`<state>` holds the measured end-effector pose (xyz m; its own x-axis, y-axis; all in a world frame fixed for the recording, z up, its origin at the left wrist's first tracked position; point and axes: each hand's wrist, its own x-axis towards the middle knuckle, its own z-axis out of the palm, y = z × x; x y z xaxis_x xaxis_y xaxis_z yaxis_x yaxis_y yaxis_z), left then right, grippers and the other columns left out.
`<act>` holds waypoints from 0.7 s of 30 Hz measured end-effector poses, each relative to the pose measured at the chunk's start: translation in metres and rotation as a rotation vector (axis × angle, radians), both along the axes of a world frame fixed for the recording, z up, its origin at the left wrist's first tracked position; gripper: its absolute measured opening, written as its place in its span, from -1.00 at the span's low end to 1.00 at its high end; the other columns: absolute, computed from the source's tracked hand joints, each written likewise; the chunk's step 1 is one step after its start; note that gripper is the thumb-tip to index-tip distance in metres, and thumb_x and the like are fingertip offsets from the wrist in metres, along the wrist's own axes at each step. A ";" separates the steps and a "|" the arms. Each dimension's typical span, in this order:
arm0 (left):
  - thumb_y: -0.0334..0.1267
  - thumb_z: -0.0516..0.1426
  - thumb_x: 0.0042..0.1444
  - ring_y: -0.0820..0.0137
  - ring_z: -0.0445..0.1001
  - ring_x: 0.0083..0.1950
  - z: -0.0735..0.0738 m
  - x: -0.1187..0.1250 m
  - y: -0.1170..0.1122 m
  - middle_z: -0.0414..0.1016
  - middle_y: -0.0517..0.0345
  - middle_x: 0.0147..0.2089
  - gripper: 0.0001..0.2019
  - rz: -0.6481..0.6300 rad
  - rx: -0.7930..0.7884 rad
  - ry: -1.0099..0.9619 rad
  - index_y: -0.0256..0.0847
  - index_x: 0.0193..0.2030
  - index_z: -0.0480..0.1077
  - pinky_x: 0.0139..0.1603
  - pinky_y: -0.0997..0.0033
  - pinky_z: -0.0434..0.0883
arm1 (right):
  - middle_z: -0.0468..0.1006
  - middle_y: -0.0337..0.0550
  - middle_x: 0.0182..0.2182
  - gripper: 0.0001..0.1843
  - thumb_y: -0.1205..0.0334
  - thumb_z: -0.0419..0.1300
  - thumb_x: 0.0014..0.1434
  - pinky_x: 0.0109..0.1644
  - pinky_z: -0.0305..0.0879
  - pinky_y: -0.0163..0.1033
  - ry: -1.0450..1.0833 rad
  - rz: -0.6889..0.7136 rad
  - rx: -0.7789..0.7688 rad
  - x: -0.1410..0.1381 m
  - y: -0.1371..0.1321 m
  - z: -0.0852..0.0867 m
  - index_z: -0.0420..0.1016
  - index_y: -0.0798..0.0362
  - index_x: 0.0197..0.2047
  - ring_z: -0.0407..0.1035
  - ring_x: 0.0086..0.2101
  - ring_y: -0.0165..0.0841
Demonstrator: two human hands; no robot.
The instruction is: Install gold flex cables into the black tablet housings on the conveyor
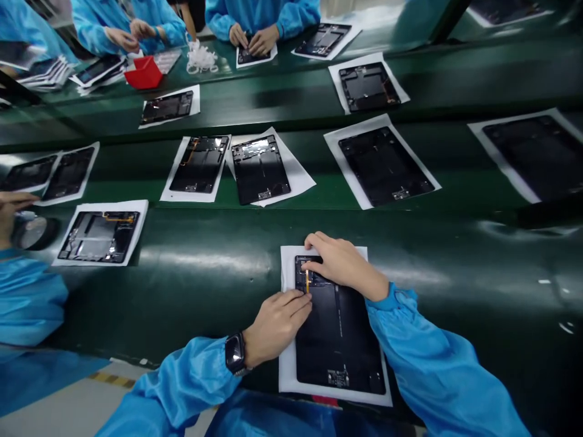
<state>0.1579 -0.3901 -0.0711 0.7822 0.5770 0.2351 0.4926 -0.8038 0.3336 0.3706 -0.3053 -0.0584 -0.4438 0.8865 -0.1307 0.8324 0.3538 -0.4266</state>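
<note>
In front of me a black tablet housing (339, 340) lies on a white sheet (286, 376), its inner side facing up. An orange flex cable (308, 280) runs along its upper left part. My left hand (279, 323) comes in from the left, fingers pressed together, with the fingertips at the cable's lower end. Over the top edge curls my right hand (339, 262); its thumb presses at the cable's upper end while the other fingers rest by the sheet's top. The exact fingertip contact is partly hidden.
Beyond lie more housings on sheets, including one at mid-belt (262, 170) and one to its right (385, 164). At left, a co-worker's sleeve (27, 297) is near another housing (100, 237). Across the line, co-workers' hands work by a red box (143, 73).
</note>
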 end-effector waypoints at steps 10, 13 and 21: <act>-0.40 0.01 0.34 0.28 0.44 0.10 0.002 -0.001 0.000 0.51 -0.01 0.08 -0.79 -0.037 0.029 0.060 -0.37 0.01 0.42 0.01 0.29 0.46 | 0.45 -0.24 -0.15 -0.64 0.09 0.34 0.18 -0.41 0.04 -0.22 0.008 -0.009 0.031 0.000 0.000 -0.001 0.28 -0.01 -0.10 0.38 -0.40 -0.32; -0.43 -0.01 0.34 0.23 0.44 0.10 0.007 0.001 0.000 0.50 -0.08 0.09 -0.77 -0.079 0.062 0.144 -0.41 0.00 0.42 0.00 0.26 0.47 | 0.46 -0.25 -0.16 -0.64 0.10 0.35 0.16 -0.41 0.04 -0.22 0.011 -0.011 0.039 -0.001 0.000 -0.002 0.28 -0.01 -0.11 0.39 -0.39 -0.30; -0.27 0.04 0.34 0.24 0.36 0.21 0.022 -0.003 0.019 0.44 -0.07 0.14 -0.75 -0.114 -0.048 0.093 -0.33 0.04 0.40 0.17 0.24 0.42 | 0.44 -0.20 -0.20 -0.82 0.23 0.23 0.24 -0.26 0.20 -0.23 0.101 -0.005 -0.053 0.007 0.001 0.005 0.35 0.01 -0.10 0.40 -0.31 -0.29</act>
<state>0.1553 -0.3714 -0.0488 0.8604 0.4920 0.1327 0.4295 -0.8404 0.3306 0.3771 -0.3039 -0.0530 -0.4527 0.8818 -0.1325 0.7858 0.3242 -0.5267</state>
